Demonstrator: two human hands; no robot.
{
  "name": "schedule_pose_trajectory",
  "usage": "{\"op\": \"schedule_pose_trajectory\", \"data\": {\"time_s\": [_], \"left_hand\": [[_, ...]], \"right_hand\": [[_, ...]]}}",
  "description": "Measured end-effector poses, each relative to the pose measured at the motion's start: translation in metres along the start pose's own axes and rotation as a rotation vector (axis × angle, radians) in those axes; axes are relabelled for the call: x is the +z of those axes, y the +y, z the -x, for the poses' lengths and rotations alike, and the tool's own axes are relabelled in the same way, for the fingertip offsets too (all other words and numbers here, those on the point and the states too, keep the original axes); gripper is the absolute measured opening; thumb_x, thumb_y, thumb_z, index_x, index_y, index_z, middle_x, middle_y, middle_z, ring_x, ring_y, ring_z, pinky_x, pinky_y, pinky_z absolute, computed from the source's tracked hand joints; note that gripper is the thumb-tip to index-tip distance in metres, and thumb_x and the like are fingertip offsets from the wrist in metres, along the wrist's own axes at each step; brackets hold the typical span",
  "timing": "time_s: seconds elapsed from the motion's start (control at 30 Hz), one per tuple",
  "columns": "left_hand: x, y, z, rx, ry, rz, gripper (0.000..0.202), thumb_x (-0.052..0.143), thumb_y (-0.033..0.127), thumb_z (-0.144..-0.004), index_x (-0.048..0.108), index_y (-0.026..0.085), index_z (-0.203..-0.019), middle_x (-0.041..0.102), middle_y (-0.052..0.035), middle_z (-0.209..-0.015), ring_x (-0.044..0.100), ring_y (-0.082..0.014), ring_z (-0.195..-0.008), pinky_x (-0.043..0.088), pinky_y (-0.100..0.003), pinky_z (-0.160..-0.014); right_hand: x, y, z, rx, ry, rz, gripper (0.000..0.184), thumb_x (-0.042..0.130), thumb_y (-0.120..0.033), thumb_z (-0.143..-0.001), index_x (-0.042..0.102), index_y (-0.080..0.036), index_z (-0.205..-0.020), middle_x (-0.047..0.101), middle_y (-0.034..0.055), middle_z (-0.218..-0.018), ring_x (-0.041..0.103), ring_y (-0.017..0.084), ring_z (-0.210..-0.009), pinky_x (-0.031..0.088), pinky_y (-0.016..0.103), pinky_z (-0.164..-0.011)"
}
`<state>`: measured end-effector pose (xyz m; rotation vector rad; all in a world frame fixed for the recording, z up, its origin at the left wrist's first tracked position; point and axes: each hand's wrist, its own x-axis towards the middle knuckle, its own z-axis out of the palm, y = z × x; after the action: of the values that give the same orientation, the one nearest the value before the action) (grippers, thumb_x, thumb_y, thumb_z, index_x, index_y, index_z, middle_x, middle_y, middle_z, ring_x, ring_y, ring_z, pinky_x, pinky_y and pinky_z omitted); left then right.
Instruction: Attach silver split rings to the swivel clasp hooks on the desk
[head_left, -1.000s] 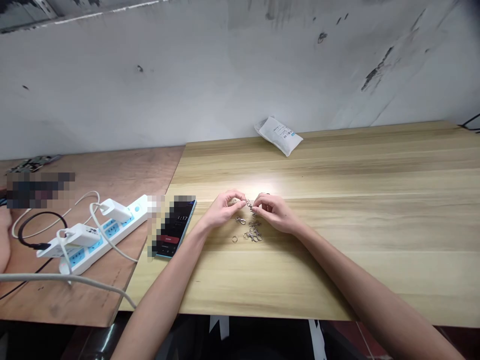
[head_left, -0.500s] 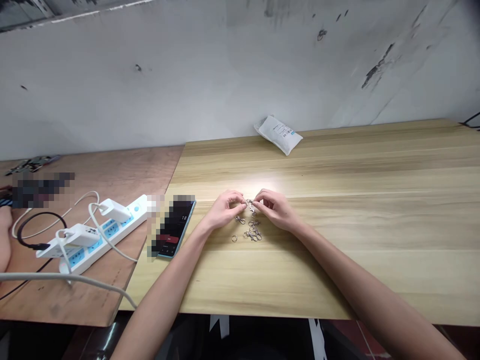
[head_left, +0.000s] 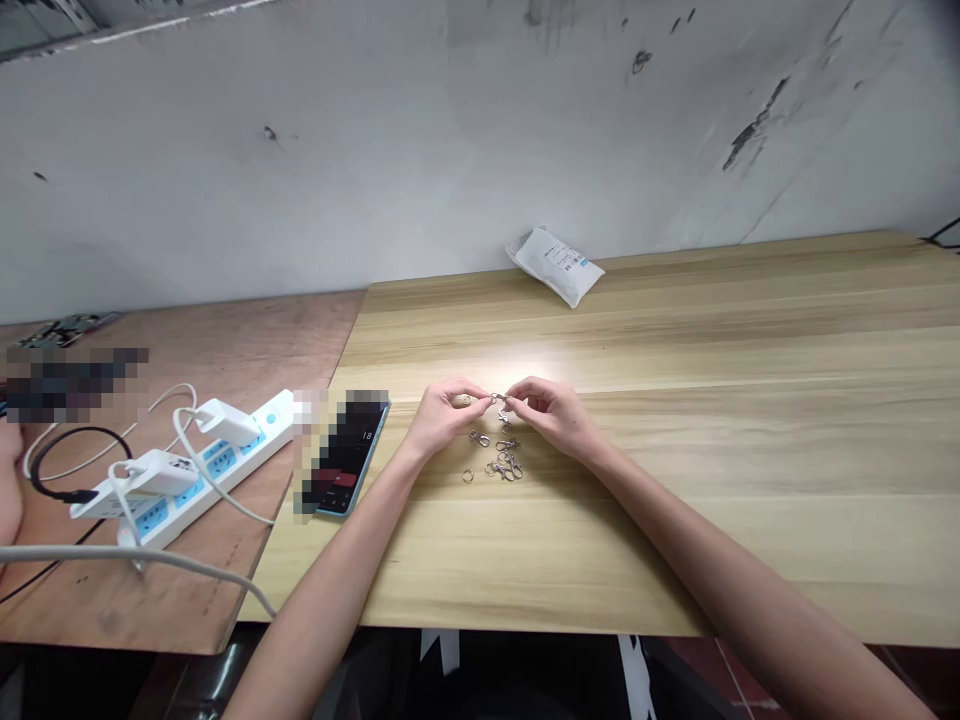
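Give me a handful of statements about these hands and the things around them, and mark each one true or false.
1. The left hand and right hand hold small metal pieces at their fingertips. True.
2. Both hands wear gloves. False: both are bare.
3. The phone lies between the left hand and the power strip. True.
4. The phone's screen faces down. False: it faces up, with lit digits showing.
5. A loose ring lies close to several metal clasps. True.
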<state>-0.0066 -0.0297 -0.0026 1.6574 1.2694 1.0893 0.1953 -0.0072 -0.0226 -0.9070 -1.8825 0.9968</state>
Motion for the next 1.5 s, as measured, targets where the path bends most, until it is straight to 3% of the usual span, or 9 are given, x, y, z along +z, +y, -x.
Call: {"op": "schedule_pose_trajectory", "data": {"time_s": [0.23, 0.6, 0.83, 1.1, 1.5], "left_hand": [[0.004, 0.001, 0.001, -0.1, 0.049, 0.086, 0.019, 0.075, 0.034, -0.072, 0.074, 0.017, -0.079, 0.075, -0.0066, -0.085, 0.069, -0.0204, -0.081, 0.056, -0.033, -0.073], [0.005, 0.002, 0.001, -0.109, 0.001, 0.171, 0.022, 0.076, 0.034, -0.073, 0.07, 0.014, -0.081, 0.075, -0.0092, -0.087, 0.072, -0.0222, -0.085, 0.059, -0.036, -0.079], [0.003, 0.002, 0.001, -0.041, 0.041, 0.048, 0.019, 0.075, 0.035, -0.075, 0.074, 0.017, -0.083, 0.076, -0.008, -0.089, 0.071, -0.0213, -0.087, 0.056, -0.037, -0.085], [0.003, 0.0, 0.0, -0.019, 0.049, 0.081, 0.019, 0.075, 0.034, -0.076, 0.073, 0.016, -0.083, 0.075, -0.009, -0.092, 0.07, -0.0221, -0.093, 0.054, -0.04, -0.091], [0.003, -0.001, 0.0, 0.0, 0.038, 0.034, 0.02, 0.072, 0.036, -0.077, 0.073, 0.016, -0.083, 0.075, -0.0083, -0.09, 0.07, -0.0215, -0.091, 0.053, -0.04, -0.09]], "right_hand": [[-0.001, -0.004, 0.001, 0.056, 0.04, -0.084, 0.024, 0.059, -0.042, -0.088, 0.064, -0.018, -0.086, 0.069, 0.0046, -0.079, 0.046, 0.01, -0.052, 0.038, 0.024, -0.045], [-0.001, -0.006, 0.0, 0.073, 0.038, -0.182, 0.025, 0.06, -0.043, -0.088, 0.061, -0.018, -0.087, 0.065, 0.0021, -0.077, 0.046, 0.008, -0.049, 0.038, 0.024, -0.045], [-0.006, -0.008, 0.001, 0.003, 0.037, -0.005, 0.024, 0.054, -0.04, -0.093, 0.065, -0.019, -0.095, 0.069, 0.0048, -0.086, 0.051, 0.008, -0.051, 0.041, 0.025, -0.049], [-0.006, -0.009, 0.001, -0.042, 0.028, 0.07, 0.019, 0.054, -0.035, -0.093, 0.066, -0.021, -0.099, 0.073, 0.0071, -0.097, 0.06, 0.013, -0.058, 0.048, 0.027, -0.055], [-0.007, -0.009, 0.0, -0.062, 0.042, 0.084, 0.02, 0.054, -0.032, -0.093, 0.068, -0.021, -0.103, 0.073, 0.0068, -0.096, 0.061, 0.013, -0.06, 0.048, 0.027, -0.055]]}}
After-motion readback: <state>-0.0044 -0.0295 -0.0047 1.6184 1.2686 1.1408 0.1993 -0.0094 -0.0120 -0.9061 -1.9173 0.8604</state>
